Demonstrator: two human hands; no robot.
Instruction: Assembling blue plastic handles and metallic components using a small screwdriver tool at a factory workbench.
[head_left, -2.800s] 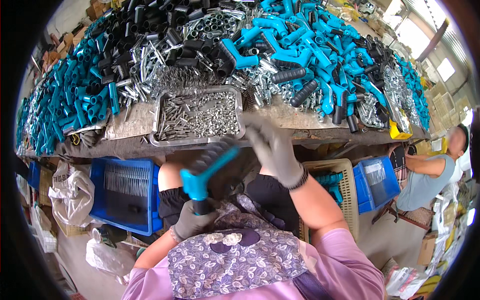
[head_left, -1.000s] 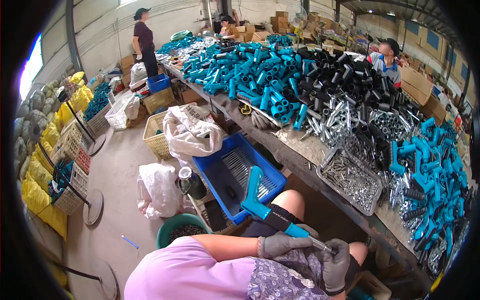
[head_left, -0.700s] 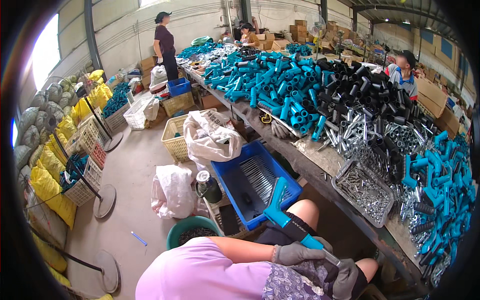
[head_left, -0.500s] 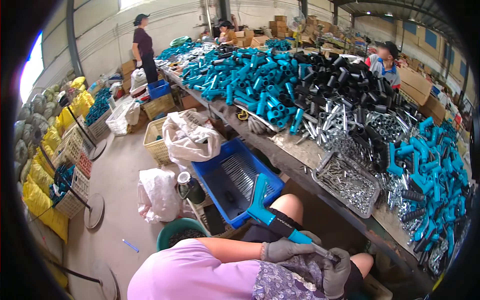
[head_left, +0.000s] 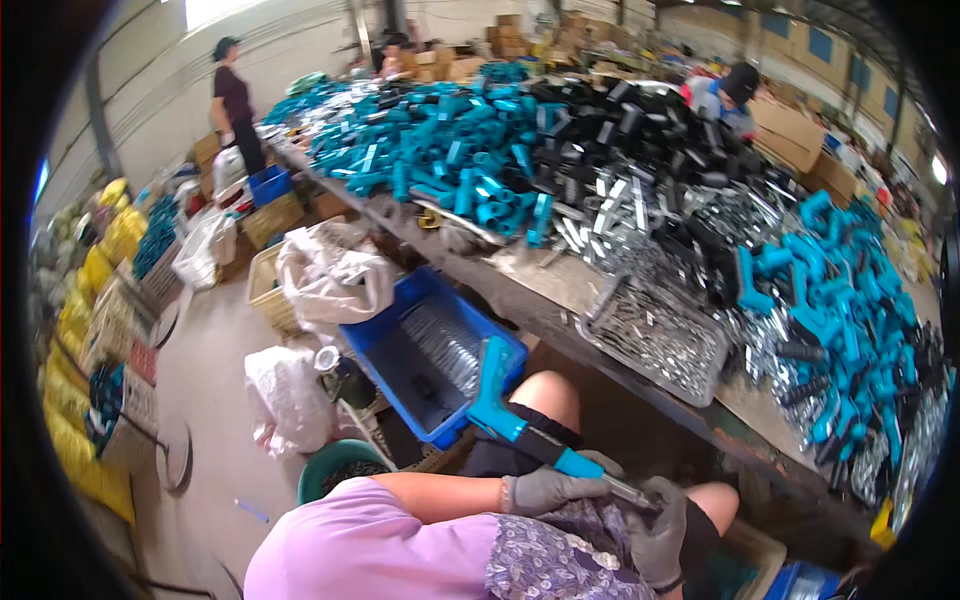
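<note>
I sit at a long workbench [head_left: 560, 325] with both hands gloved in grey above my lap. My left hand [head_left: 548, 490] is closed around a long tool part [head_left: 500, 400], just behind its teal collar. The part has a teal handle end pointing up-left over a blue crate [head_left: 385, 345], then a black grip section, then a thin metal rod. My right hand [head_left: 660, 530] grips the rod end at the lower right. My bare knee [head_left: 545, 395] shows just beyond the part.
A wire tray of metal screws [head_left: 655, 335] sits at the bench edge. Behind it lie piles of teal handles [head_left: 450, 150] and black grips [head_left: 620, 130]. White bags [head_left: 330, 275] and a green bucket [head_left: 335, 465] stand on the floor. A person [head_left: 232, 95] stands far left, another [head_left: 725, 95] sits across.
The view has swung from facing the bench, where my right hand reached toward the screw tray, to looking left along it. Both hands now hold the tool part, shifted slightly lower right.
</note>
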